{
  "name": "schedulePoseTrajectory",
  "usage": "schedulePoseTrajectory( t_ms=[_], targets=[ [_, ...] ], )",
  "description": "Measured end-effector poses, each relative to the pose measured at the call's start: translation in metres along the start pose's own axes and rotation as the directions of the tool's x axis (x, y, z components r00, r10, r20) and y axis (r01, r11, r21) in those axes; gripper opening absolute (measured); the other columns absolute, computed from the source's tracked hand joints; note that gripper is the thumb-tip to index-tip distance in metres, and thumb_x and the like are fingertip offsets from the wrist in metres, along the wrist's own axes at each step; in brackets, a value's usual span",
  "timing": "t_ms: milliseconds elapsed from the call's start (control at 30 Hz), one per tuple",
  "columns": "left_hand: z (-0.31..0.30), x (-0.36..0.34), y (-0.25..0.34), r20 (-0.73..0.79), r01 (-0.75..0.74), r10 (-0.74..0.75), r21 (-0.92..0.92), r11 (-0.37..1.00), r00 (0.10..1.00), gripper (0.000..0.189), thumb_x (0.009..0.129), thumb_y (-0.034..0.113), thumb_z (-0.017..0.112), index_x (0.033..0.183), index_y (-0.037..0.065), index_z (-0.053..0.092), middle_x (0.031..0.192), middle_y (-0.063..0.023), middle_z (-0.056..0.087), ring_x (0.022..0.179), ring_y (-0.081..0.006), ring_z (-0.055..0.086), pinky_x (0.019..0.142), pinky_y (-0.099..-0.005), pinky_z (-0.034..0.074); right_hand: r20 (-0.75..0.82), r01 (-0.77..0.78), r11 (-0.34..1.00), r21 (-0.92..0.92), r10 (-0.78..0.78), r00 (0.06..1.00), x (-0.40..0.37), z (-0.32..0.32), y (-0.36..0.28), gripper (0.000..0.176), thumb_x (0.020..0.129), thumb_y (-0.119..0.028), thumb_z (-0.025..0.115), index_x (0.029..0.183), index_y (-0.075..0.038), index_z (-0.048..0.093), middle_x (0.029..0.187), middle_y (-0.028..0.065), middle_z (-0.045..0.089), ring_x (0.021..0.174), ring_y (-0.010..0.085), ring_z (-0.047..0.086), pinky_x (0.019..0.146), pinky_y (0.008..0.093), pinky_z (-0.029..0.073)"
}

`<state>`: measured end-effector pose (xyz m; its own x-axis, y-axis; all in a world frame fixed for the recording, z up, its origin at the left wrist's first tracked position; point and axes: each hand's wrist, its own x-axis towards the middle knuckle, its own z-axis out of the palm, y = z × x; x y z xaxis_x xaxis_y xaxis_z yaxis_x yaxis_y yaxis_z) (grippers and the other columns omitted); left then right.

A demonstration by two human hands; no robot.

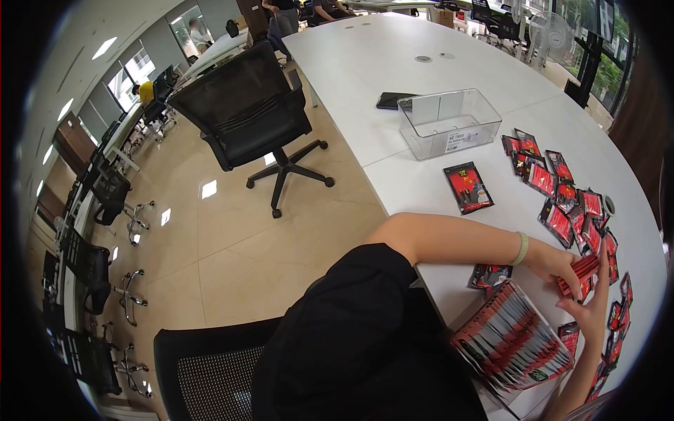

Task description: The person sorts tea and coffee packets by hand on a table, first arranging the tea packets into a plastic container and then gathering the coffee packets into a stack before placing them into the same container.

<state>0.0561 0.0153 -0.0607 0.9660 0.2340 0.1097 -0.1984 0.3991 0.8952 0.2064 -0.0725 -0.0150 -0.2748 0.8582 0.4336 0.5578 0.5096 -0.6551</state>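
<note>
Holding a small stack of red sachets [580,269] at the right edge of the frame, you have both hands on it. Your left hand [554,261], the one with the pale wristband, has its fingers closed over the stack's upper side. The fingers of your right hand [594,307] curl against its lower end. Just below your hands, a long row of red and black sachets [512,342] stands packed on edge. More loose red sachets [562,203] lie scattered across the white worktop [421,175]. Farther up sit a clear plastic box [449,123] and a black phone [393,100].
</note>
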Motion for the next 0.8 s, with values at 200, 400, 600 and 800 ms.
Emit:
schedulePoseTrajectory(
  t_ms=[200, 400, 600, 800],
  targets=[
    [0.006, -0.004, 0.002, 0.054, 0.053, -0.051, -0.034, 0.998, 0.997, 0.083, 0.063, 0.000, 0.074, 0.124, -0.001, 0.017, 0.089, -0.0100, 0.052, 0.082, -0.0204, 0.056, 0.073, -0.0306, 0.045, 0.286, -0.037, 0.965, -0.259, 0.114, 0.951, 0.005, -0.031, -0.009, 0.048, 0.049, -0.002, 0.068, 0.094, -0.001, 0.050, 0.094, 0.0073, 0.051, 0.090, 0.0182, 0.050, 0.083, 0.0288, 0.038],
    [-0.002, 0.003, -0.007, 0.111, -0.014, 0.016, -0.017, 1.000, 0.994, 0.096, 0.062, 0.003, 0.076, 0.130, 0.001, 0.008, 0.102, -0.0137, 0.048, 0.088, -0.0206, 0.053, 0.076, -0.0322, 0.045, 0.038, -0.121, 0.992, -0.024, 0.122, 0.992, -0.001, 0.001, -0.018, 0.038, 0.051, 0.003, 0.064, 0.086, 0.000, 0.050, 0.085, 0.0068, 0.053, 0.081, 0.0167, 0.053, 0.073, 0.0269, 0.041],
    [-0.007, 0.003, -0.006, -0.054, -0.030, 0.030, -0.005, 1.000, 0.998, 0.087, 0.075, 0.036, 0.068, 0.131, 0.004, 0.009, 0.107, -0.0108, 0.047, 0.092, -0.0188, 0.053, 0.080, -0.0291, 0.043, -0.017, -0.068, 0.994, -0.089, 0.067, 0.998, -0.002, 0.010, -0.010, 0.041, 0.055, 0.006, 0.065, 0.093, 0.001, 0.051, 0.085, 0.0089, 0.055, 0.076, 0.0174, 0.057, 0.070, 0.0264, 0.043],
    [0.001, 0.010, 0.003, -0.340, -0.097, -0.025, -0.337, 0.937, 0.940, 0.076, 0.074, 0.074, 0.037, 0.086, 0.002, 0.059, 0.089, -0.0106, 0.060, 0.086, -0.0197, 0.055, 0.078, -0.0321, 0.042, -0.115, 0.037, 0.967, -0.252, -0.068, 0.991, -0.003, 0.014, -0.004, 0.038, 0.059, 0.008, 0.062, 0.094, 0.000, 0.051, 0.088, 0.0104, 0.055, 0.081, 0.0201, 0.055, 0.071, 0.0263, 0.043]
  ],
)
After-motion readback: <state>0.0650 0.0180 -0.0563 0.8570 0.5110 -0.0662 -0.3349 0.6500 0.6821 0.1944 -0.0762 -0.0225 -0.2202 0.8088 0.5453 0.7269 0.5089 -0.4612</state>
